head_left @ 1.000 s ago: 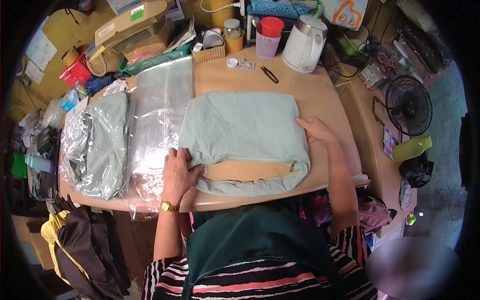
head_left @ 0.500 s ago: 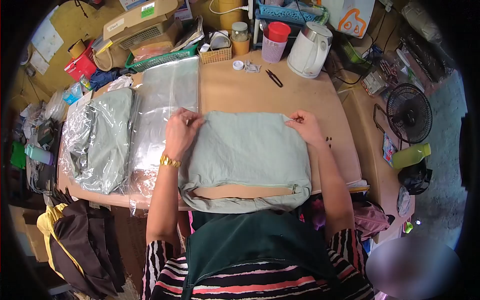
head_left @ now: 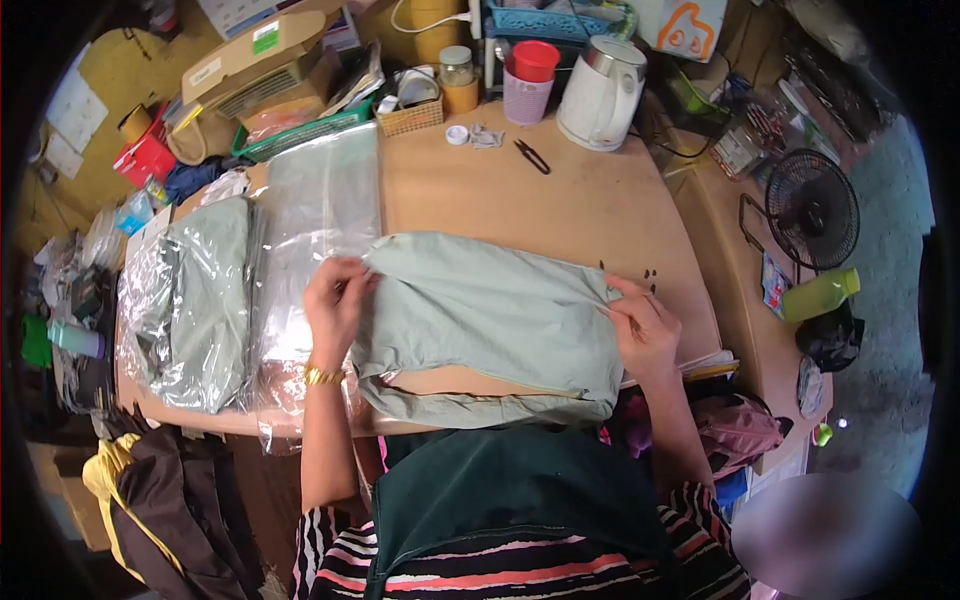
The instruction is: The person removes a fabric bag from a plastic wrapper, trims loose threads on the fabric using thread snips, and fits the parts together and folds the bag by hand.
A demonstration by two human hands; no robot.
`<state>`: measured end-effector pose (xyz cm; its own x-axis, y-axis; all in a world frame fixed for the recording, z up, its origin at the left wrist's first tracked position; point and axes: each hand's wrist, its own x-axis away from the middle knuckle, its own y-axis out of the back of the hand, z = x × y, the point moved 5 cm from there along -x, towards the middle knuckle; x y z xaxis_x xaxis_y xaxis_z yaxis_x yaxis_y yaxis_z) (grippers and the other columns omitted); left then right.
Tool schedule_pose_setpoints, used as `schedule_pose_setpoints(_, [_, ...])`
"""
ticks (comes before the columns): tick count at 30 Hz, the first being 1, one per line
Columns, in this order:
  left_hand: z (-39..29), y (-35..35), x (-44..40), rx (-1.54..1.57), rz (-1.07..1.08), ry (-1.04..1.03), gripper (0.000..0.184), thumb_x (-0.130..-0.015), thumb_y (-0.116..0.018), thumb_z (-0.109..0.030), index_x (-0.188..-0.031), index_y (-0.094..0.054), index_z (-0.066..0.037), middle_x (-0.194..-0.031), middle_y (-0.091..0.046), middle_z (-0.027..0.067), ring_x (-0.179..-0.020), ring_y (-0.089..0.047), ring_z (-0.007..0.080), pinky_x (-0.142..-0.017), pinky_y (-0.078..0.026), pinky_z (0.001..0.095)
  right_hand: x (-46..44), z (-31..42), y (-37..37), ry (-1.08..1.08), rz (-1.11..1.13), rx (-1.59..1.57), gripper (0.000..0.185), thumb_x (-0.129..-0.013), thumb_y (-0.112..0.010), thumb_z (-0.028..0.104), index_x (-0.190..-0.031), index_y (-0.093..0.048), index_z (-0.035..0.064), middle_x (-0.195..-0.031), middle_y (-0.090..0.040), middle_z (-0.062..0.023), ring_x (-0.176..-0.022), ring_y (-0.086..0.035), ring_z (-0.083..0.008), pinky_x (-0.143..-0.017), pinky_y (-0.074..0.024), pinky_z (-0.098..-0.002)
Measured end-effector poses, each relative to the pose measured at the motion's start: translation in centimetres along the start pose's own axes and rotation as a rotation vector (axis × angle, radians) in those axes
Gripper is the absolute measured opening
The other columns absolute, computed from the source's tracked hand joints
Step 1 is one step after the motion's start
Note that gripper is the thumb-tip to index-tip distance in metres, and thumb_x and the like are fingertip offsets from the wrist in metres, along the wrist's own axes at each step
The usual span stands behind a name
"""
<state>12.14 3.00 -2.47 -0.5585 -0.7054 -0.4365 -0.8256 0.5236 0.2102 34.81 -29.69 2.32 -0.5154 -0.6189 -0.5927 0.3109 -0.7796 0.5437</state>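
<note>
A pale green cloth piece lies in front of me on the table, with a long gap along its near side and what looks like a zip at the gap's right end. My left hand pinches its edge at the upper left. At the right, my right hand grips the other side, and creases run inward from its fingers. Left of my left hand are clear plastic bags lying flat. Beyond them, more green cloth sits inside clear plastic.
Small black scissors or snips, a white kettle and a red cup stand or lie at the back of the brown table. A black fan and a green bottle are on the right. Dark cloth hangs at lower left.
My right hand has come down toward me, drawing the cloth's far right corner lower and creasing it. My left hand has also shifted slightly nearer. The gap has narrowed, and the view has shifted a little.
</note>
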Motion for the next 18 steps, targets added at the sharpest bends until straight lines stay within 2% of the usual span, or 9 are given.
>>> schedule_pose_setpoints(1, [-1.0,1.2,0.9,-0.057,0.016,-0.038,0.005,-0.086,-0.060,0.010,-0.089,-0.061,0.006,-0.096,-0.064,0.0140,-0.091,-0.066,0.0202,-0.081,-0.055,0.0297,0.4,0.4,1.1,0.033,-0.050,0.036,0.010,-0.077,-0.064,-0.010,-0.080,-0.060,-0.0012,-0.115,-0.066,-0.0173,-0.064,-0.062,-0.0158,-0.060,-0.0503,-0.0261])
schedule_pose_setpoints(3, [-0.8,3.0,2.9,0.074,-0.109,0.024,0.008,-0.086,-0.059,0.012,-0.084,-0.061,0.004,-0.098,-0.064,0.0142,-0.091,-0.066,0.0214,-0.086,-0.054,0.0312,1.3,0.5,2.2,0.051,-0.104,0.083,0.010,-0.076,-0.063,-0.012,-0.078,-0.060,-0.0024,-0.119,-0.063,-0.0207,-0.063,-0.061,-0.0141,-0.059,-0.0493,-0.0256])
schedule_pose_setpoints(4, [-0.9,3.5,3.5,0.049,-0.097,0.029,0.004,-0.088,-0.062,0.002,-0.092,-0.060,0.001,-0.097,-0.065,0.0130,-0.085,-0.066,0.0205,-0.077,-0.055,0.0296,1.8,0.3,2.5,0.040,-0.115,0.087,0.011,-0.076,-0.063,-0.013,-0.077,-0.058,-0.0029,-0.122,-0.061,-0.0235,-0.062,-0.058,-0.0126,-0.058,-0.0479,-0.0248])
schedule_pose_setpoints(6, [-0.4,3.3,5.1,0.254,-0.034,0.312,0.028,-0.095,-0.060,-0.019,-0.115,-0.051,-0.002,-0.096,-0.065,0.0129,-0.077,-0.066,0.0201,-0.066,-0.055,0.0285,2.9,0.1,2.4,0.028,-0.115,0.084,0.012,-0.075,-0.063,-0.014,-0.075,-0.057,-0.0035,-0.125,-0.058,-0.0262,-0.061,-0.056,-0.0112,-0.057,-0.0465,-0.0241])
schedule_pose_setpoints(8, [-0.6,0.8,5.8,0.630,0.040,0.548,0.045,-0.098,-0.053,-0.025,-0.132,-0.031,-0.005,-0.094,-0.065,0.0138,-0.072,-0.068,0.0227,-0.056,-0.054,0.0281,4.0,0.6,1.2,0.162,-0.120,0.076,0.014,-0.075,-0.064,-0.013,-0.072,-0.056,-0.0029,-0.126,-0.057,-0.0268,-0.057,-0.052,-0.0095,-0.054,-0.0438,-0.0227])
schedule_pose_setpoints(10, [-2.0,-1.9,4.9,0.525,0.089,0.702,0.053,-0.099,-0.051,-0.034,-0.135,-0.023,-0.006,-0.093,-0.065,0.0148,-0.071,-0.068,0.0221,-0.056,-0.055,0.0275,4.8,1.6,0.3,0.238,-0.084,0.094,0.014,-0.075,-0.064,-0.012,-0.071,-0.055,-0.0029,-0.126,-0.057,-0.0269,-0.056,-0.051,-0.0095,-0.053,-0.0436,-0.0227])
schedule_pose_setpoints(14, [0.7,-4.8,4.2,0.477,-0.003,0.752,0.050,-0.096,-0.058,-0.027,-0.130,-0.029,-0.004,-0.093,-0.065,0.0142,-0.070,-0.068,0.0214,-0.060,-0.056,0.0271,6.4,3.1,0.0,0.279,0.072,0.175,0.012,-0.076,-0.066,-0.010,-0.072,-0.057,-0.0030,-0.125,-0.057,-0.0267,-0.055,-0.051,-0.0107,-0.051,-0.0441,-0.0236])
schedule_pose_setpoints(16, [2.4,-5.8,4.0,0.441,0.030,0.652,0.051,-0.091,-0.067,-0.018,-0.126,-0.033,-0.002,-0.094,-0.065,0.0149,-0.070,-0.068,0.0211,-0.064,-0.057,0.0282,6.5,3.4,0.3,0.297,0.072,0.193,0.010,-0.076,-0.066,-0.009,-0.074,-0.059,-0.0032,-0.124,-0.058,-0.0265,-0.055,-0.051,-0.0114,-0.051,-0.0446,-0.0246])
schedule_pose_setpoints(18, [2.4,-6.6,4.2,0.520,0.016,0.617,0.049,-0.088,-0.067,-0.011,-0.126,-0.038,0.000,-0.092,-0.063,0.0129,-0.074,-0.066,0.0170,-0.070,-0.057,0.0290,6.7,3.6,0.9,0.310,0.072,0.216,0.008,-0.076,-0.067,-0.008,-0.076,-0.060,-0.0034,-0.123,-0.058,-0.0262,-0.056,-0.052,-0.0121,-0.050,-0.0452,-0.0255])
